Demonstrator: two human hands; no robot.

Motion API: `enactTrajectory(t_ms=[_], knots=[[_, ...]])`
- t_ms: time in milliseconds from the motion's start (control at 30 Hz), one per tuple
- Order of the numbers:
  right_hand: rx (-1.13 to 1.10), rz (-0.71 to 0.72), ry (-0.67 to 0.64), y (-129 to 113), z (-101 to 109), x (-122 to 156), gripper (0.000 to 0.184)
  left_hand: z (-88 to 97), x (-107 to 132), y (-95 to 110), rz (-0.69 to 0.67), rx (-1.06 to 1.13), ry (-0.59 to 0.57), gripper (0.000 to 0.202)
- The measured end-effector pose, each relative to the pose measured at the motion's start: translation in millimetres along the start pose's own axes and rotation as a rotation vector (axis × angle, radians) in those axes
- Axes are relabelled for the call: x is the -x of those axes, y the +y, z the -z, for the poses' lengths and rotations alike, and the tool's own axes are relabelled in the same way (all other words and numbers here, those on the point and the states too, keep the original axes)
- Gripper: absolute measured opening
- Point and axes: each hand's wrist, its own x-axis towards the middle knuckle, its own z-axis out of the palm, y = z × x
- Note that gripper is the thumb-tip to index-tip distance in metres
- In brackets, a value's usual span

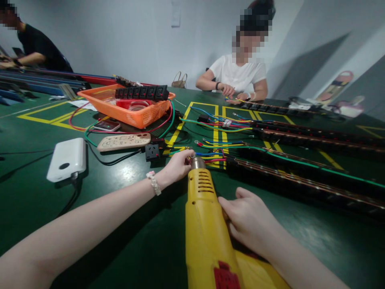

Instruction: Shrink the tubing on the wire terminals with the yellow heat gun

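Note:
My left hand [179,163] is closed in a pinch beside the metal nozzle of a yellow heat gun [201,224]. Coloured wires [210,155] run from its fingertips to a long black socket strip [270,173]; the nozzle partly hides the pinched ends. My right hand [251,218] curls against the right side of the heat gun, its fingers partly hidden behind the yellow body. The gun points away from me, with a red part at its rear. Just beyond, more wires with ring terminals [198,143] lie on the green table [126,224].
An orange basket [120,110] holds a black socket row [141,93]. Left of my hand are a white power bank [67,159], a beige phone case [124,141] and a black plug adapter [152,152]. Further socket strips [315,134] stretch right. Two people sit beyond, one handling wires.

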Motion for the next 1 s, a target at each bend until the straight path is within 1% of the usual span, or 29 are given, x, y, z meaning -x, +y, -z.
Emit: enactTrajectory(t_ms=[167,333,433,633,767,933,1000], knots=[[-0.008,0.000,0.028,1,-1,0,0.014,0.6,1,2,-0.001,0.029,-0.004,0.013],[0.005,-0.019,0.067,9,0,6,0.017,0.5,1,5,-0.009,0.012,-0.007,0.022],[0.019,-0.031,0.082,19,0,16,0.019,0.2,1,5,-0.004,-0.007,-0.001,0.028],[0.026,-0.060,0.129,40,-3,44,0.023,1.4,1,6,-0.003,-0.010,-0.002,0.029],[0.058,-0.004,0.172,46,-2,52,0.024,0.5,1,3,-0.010,-0.005,-0.007,0.029],[0.094,0.075,0.228,47,-1,49,0.022,-0.7,1,1,-0.019,-0.017,0.012,0.030],[0.076,0.085,0.226,46,-2,48,0.023,-0.5,2,3,-0.019,-0.013,0.013,0.030]])
